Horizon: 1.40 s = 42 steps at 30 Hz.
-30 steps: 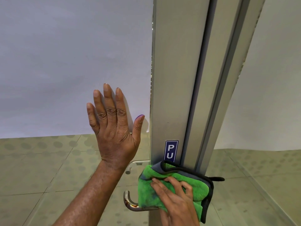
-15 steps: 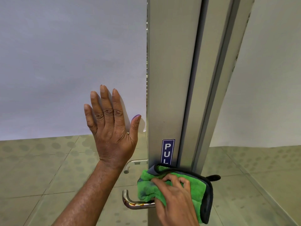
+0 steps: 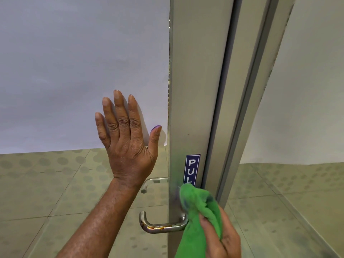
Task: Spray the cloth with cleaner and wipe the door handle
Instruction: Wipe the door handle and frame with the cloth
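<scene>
Now green cloth (image 3: 200, 205) bunched in right hand (image 3: 221, 239) fingers (image 3: 205, 223).

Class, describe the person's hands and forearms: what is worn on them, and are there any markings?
Both are bare: no gloves, rings or watch show. The left hand has no sleeve along its visible forearm, and its thumbnail looks purple. The right hand is cut off near the wrist.

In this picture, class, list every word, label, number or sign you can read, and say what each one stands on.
"PUL": white capitals set vertically on a blue sticker stuck to the metal door frame; its lower end is hidden behind the green cloth, so any further letters cannot be read.
No other text, brand or number is visible.
</scene>
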Each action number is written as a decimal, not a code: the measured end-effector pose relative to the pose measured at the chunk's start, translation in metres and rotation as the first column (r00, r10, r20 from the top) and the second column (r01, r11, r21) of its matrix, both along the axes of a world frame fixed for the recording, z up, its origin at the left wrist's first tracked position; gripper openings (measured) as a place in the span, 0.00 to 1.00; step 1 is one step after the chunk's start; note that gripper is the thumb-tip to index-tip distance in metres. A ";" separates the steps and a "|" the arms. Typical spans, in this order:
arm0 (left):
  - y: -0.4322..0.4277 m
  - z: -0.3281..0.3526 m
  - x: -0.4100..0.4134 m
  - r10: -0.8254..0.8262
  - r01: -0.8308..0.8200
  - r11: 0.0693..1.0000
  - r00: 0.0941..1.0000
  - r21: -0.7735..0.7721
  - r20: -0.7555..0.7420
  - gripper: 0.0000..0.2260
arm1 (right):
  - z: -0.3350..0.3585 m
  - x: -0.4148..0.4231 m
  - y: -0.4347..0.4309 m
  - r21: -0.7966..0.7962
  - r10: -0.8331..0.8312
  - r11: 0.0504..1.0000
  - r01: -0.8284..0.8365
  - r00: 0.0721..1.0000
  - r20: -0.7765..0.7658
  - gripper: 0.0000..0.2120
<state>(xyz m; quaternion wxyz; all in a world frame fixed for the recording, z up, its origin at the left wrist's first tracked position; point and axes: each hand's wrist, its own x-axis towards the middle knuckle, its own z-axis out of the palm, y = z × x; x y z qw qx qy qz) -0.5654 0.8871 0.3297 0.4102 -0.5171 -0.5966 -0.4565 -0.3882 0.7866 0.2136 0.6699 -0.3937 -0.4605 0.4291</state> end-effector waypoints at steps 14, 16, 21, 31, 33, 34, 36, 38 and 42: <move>0.001 -0.001 -0.001 -0.009 0.009 1.000 1.000 0.015 -0.005 0.33 | -0.015 -0.031 0.027 0.448 -0.464 0.882 0.149 0.449 0.764 0.26; 0.000 -0.001 -0.001 -0.011 0.011 1.000 1.000 0.016 -0.003 0.33 | -0.021 -0.027 0.027 0.410 -0.424 0.904 0.119 0.364 0.830 0.27; -0.001 0.001 0.000 -0.007 0.007 1.000 1.000 0.004 0.005 0.33 | -0.007 -0.035 0.030 0.301 -0.310 0.948 0.107 0.075 0.948 0.13; 0.000 0.000 0.000 -0.013 0.013 1.000 1.000 0.018 -0.007 0.32 | -0.051 -0.043 0.012 0.338 -0.296 0.941 -0.013 0.451 0.842 0.24; -0.001 0.000 0.000 -0.016 0.017 1.000 1.000 0.014 -0.003 0.32 | -0.057 -0.034 0.008 0.340 -0.283 0.937 -0.076 0.404 0.870 0.27; -0.001 0.001 0.000 -0.018 0.018 1.000 1.000 0.012 -0.002 0.32 | -0.060 -0.032 0.006 0.335 -0.277 0.938 -0.094 0.379 0.883 0.28; -0.001 0.001 0.000 -0.018 0.018 1.000 1.000 0.010 0.000 0.32 | -0.062 -0.033 0.000 0.308 -0.259 0.948 -0.082 0.365 0.894 0.28; -0.001 0.001 0.000 -0.011 0.011 1.000 1.000 0.008 0.001 0.32 | -0.060 -0.042 -0.005 0.266 -0.229 0.963 -0.049 0.375 0.898 0.28; -0.001 0.001 0.000 -0.009 0.009 1.000 1.000 0.014 -0.004 0.32 | -0.047 -0.072 -0.007 0.182 -0.139 0.977 -0.110 0.315 0.939 0.25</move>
